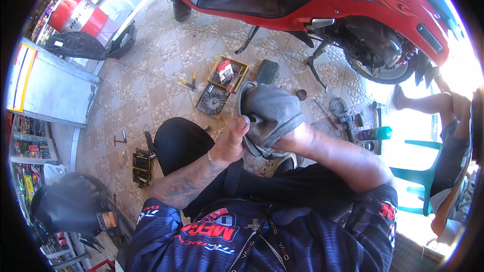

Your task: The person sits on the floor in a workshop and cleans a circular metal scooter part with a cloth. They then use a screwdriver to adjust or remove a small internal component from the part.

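Note:
In front of my lap, both hands are raised around a dish-shaped metal part [244,102] and a grey cloth [276,111]. My left hand [233,141] closes on the part's near left side, its thumb pointing up along the rim. Draped over the part and bunched around it, the cloth covers much of its face. My right hand [296,140] is closed on the cloth from the right, and most of its fingers are hidden in the folds. A finned wheel [213,102] lies in a tool case on the floor just beyond my hands.
A red scooter [242,6] stands across the far side. Yellow-handled pliers [189,81], a green box [267,72], a hammer [379,116] and a spray can [373,133] lie on the tiles. At right, another person's leg [428,103] is near a green chair [416,171].

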The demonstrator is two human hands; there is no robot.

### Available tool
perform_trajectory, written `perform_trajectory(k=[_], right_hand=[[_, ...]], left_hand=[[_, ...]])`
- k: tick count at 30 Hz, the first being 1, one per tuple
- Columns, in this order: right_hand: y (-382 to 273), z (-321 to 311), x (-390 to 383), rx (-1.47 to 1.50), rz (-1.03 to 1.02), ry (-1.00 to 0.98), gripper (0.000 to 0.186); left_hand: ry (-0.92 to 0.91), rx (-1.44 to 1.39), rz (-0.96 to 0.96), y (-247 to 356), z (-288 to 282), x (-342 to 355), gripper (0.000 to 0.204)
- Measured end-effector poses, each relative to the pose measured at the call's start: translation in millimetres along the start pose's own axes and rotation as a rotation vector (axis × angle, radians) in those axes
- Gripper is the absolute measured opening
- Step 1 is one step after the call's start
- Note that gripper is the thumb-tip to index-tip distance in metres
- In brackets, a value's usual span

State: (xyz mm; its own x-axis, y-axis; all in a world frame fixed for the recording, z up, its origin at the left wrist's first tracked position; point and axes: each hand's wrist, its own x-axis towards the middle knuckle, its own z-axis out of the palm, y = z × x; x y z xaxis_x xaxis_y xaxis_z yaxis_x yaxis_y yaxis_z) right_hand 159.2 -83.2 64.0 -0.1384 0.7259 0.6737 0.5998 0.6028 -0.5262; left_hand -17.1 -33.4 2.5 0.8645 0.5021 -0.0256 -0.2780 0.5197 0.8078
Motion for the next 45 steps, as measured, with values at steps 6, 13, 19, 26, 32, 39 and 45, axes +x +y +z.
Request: perform_trajectory(k=[6,13,19,26,32,39,45], right_hand=[[13.4,-4.7,-8.6,0.035,-0.070,-0.066,0.028],[24.1,-19.0,-14.3,-0.065,-0.207,-0.267,0.043],[16.8,-23.1,-9.5,-0.044,-0.116,-0.331,0.047],[14.4,-32.2,-3.3,-0.005,-0.021,-0.413,0.042],[22.7,-27.9,-7.4,-0.027,-0.148,-0.334,0.038],[21.1,-16.1,-10.0,-0.188,-0.168,-0.456,0.041],[18.5,-6.6,-12.0,-0.178,-0.098,-0.421,0.040]], left_hand=[[-0.013,0.126,0.081,0.2,12.6,2.9,0.104],[-0.036,0.051,0.005,-1.2,14.3,1.6,0.101],[-0.012,-0.045,-0.108,2.8,9.9,-0.3,0.088],[0.005,-0.175,-0.054,-1.2,12.9,4.8,0.082],[0.013,-0.197,-0.043,1.3,15.8,5.7,0.077],[0.006,-0.149,-0.053,12.4,25.4,3.1,0.080],[0.053,-0.089,-0.008,18.8,27.9,7.1,0.082]])
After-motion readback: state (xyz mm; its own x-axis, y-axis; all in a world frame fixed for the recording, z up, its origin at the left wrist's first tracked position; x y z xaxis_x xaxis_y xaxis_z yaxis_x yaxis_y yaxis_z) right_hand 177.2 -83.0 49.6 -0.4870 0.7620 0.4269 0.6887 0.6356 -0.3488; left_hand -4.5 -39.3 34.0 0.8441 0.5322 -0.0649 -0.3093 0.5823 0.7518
